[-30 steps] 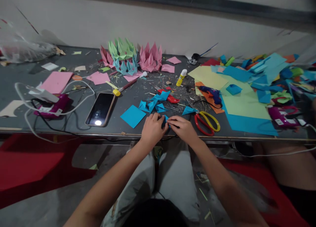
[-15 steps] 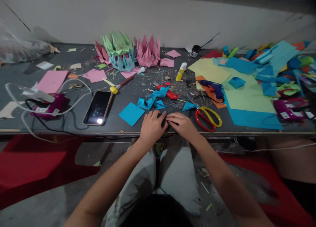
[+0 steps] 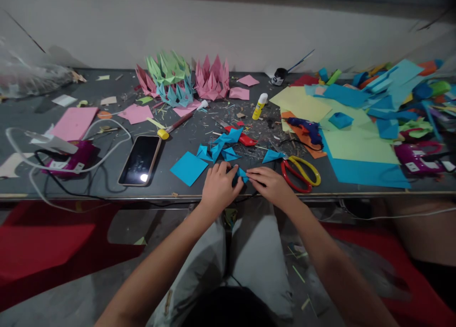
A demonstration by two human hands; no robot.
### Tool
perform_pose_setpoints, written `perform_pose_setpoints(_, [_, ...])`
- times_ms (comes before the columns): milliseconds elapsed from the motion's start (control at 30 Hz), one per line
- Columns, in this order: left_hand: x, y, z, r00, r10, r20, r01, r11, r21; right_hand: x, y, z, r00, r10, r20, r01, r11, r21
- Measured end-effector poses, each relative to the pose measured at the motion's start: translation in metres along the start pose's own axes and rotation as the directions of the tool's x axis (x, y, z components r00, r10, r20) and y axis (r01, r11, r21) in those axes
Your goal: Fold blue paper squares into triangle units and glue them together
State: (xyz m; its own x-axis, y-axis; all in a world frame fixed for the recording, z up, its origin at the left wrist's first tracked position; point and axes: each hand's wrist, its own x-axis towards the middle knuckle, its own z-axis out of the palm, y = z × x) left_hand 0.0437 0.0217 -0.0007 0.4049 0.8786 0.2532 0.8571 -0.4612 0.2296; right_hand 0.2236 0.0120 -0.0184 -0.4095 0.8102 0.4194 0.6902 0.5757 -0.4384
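Note:
Between my two hands, close to the table's front edge, is a small blue piece of folded paper (image 3: 242,175). My left hand (image 3: 220,184) presses it from the left, fingers bent over it. The fingertips of my right hand (image 3: 269,182) pinch its right corner. Several folded blue paper pieces (image 3: 216,150) lie just beyond my hands. A flat blue paper square (image 3: 188,168) rests to the left of my left hand. Right of my right hand are scissors (image 3: 301,173) with one red and one yellow handle, near another folded blue piece (image 3: 273,155).
Pink, green and blue folded-paper crowns (image 3: 213,79) stand at the back. A glue stick (image 3: 260,106) stands upright mid-table. A phone (image 3: 140,161) and a purple device (image 3: 69,158) with cables lie left. Paper sheets (image 3: 359,142) and a dark blue glue gun (image 3: 306,129) are right.
My right hand has shifted slightly to the right, away from my left. More of the blue folded paper now shows between them. The whole view has tilted a little.

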Motion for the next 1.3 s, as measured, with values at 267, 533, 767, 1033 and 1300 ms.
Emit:
perform_pose_setpoints(267, [0.001,0.001,0.001,1.0,-0.025,0.0,0.025,1.0,0.012,-0.001,0.0,0.001,1.0,-0.013,-0.017,0.013,1.0,-0.013])
perform_pose_setpoints(533, [0.0,-0.001,0.005,0.999,0.02,-0.046,-0.019,1.0,0.022,0.002,-0.007,0.003,1.0,0.011,-0.008,-0.012,0.996,-0.085])
perform_pose_setpoints(767, [0.0,0.001,0.005,0.982,0.186,-0.004,-0.186,0.981,0.048,0.013,-0.024,0.003,0.989,0.14,0.047,-0.123,0.957,-0.261])
perform_pose_setpoints(1033, [0.0,-0.008,-0.002,0.968,0.236,0.081,-0.233,0.971,-0.049,0.013,-0.026,0.0,0.987,0.156,0.047,-0.134,0.939,-0.316])
perform_pose_setpoints(1300, [0.003,-0.017,-0.003,0.983,0.145,0.114,-0.126,0.98,-0.157,0.009,-0.007,-0.005,0.982,0.186,-0.026,-0.188,0.969,-0.161])
